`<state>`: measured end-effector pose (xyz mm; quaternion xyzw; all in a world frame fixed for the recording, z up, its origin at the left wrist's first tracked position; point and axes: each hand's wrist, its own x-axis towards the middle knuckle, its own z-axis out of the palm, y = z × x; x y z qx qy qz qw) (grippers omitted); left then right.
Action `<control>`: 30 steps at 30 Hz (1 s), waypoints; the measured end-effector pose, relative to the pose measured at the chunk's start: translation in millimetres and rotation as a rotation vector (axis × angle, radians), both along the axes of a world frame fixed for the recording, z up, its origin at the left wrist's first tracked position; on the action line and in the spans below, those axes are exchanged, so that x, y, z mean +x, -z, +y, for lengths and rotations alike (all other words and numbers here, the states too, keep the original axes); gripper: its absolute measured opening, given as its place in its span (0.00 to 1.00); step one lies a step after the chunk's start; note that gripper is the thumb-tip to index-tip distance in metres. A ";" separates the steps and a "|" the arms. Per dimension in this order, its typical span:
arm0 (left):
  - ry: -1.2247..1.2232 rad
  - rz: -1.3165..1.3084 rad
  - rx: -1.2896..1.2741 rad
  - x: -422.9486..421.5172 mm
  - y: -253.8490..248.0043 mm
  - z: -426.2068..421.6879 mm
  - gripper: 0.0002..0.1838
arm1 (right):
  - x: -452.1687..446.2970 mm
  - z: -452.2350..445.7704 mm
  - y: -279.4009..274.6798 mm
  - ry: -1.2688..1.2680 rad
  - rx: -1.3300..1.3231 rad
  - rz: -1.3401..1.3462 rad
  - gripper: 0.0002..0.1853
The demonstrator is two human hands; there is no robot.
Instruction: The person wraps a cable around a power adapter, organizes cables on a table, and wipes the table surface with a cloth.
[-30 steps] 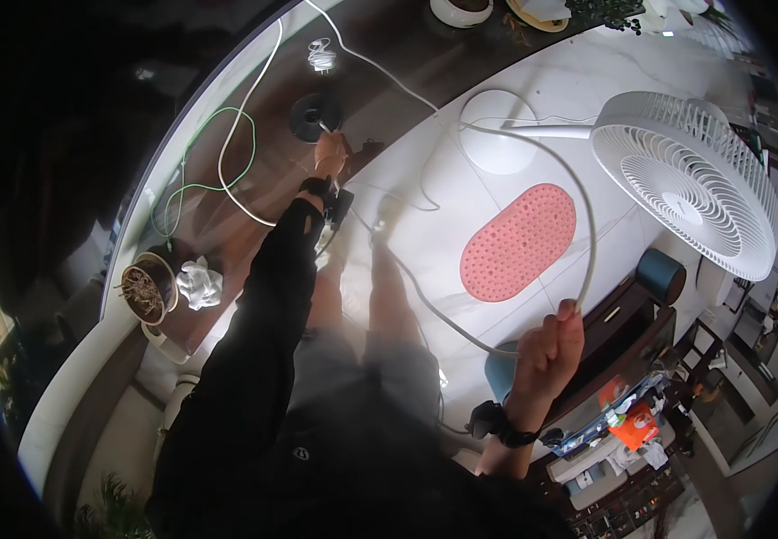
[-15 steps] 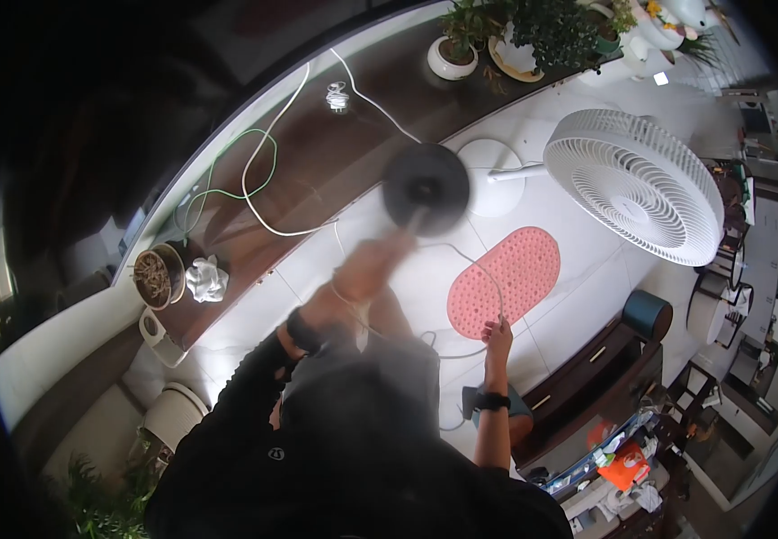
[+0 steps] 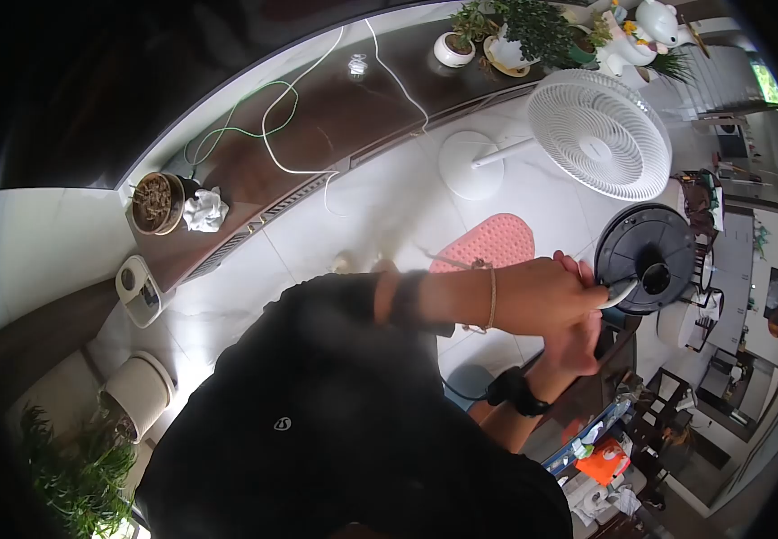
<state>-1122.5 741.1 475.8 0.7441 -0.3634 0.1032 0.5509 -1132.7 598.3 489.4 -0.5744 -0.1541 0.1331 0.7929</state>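
A black round base (image 3: 622,242) with a ribbed face and a dark central hole is held out to the right, its face tilted towards me. A pale curved piece (image 3: 623,291) runs from its middle to the fingers of my left hand (image 3: 546,296), which is closed around it. My left arm reaches across my body. Just below, my right hand (image 3: 573,349) is close against the left, with its fingers curled and slightly blurred. What the right hand holds, if anything, is hidden.
A white standing fan (image 3: 595,144) is on the tiled floor beyond a pink bath mat (image 3: 488,241). Along the dark ledge (image 3: 317,117) lie white and green cords, a pot (image 3: 157,205) and crumpled white paper (image 3: 205,210). Dark furniture and cluttered shelves are at lower right.
The black base has moved from front centre to the far right, turning its ribbed face towards me. My left hand moved with it; my right hand, earlier on a cable, came up beside it.
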 end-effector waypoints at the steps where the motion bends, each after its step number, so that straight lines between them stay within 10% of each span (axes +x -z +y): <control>1: 0.002 0.024 -0.020 -10.0 -8.3 -4.1 0.08 | -13.4 -0.3 -14.6 -0.018 0.023 -0.010 0.30; 9: 0.170 0.403 -0.056 -70.6 -9.9 -39.9 0.07 | -51.6 -75.6 -48.3 0.110 -0.076 -0.074 0.19; 10: 0.221 0.492 -0.053 -72.4 1.9 -46.8 0.07 | -52.2 -84.8 -65.8 0.521 0.043 -0.095 0.14; 13: 0.233 0.590 -0.006 -85.0 75.0 -87.4 0.07 | -38.2 -184.5 -114.4 0.097 0.483 -0.137 0.09; 16: 0.102 0.627 0.166 -102.0 151.4 -116.4 0.10 | -43.4 -183.2 -161.3 0.591 0.261 -0.272 0.08; 17: 0.043 0.571 0.237 -108.4 184.5 -124.2 0.11 | -34.0 -242.1 -172.4 0.030 0.743 0.005 0.09; 19: 0.046 0.604 0.422 -119.0 230.7 -121.5 0.11 | -31.7 -281.1 -188.9 -0.111 0.775 0.009 0.07; 25: -0.349 0.696 0.684 -229.4 471.3 -2.1 0.07 | -22.7 -346.2 -212.8 0.010 0.650 -0.010 0.13; 30: -1.149 0.851 0.512 -369.8 469.9 81.7 0.11 | 43.6 -371.3 -177.0 -0.120 0.457 0.101 0.21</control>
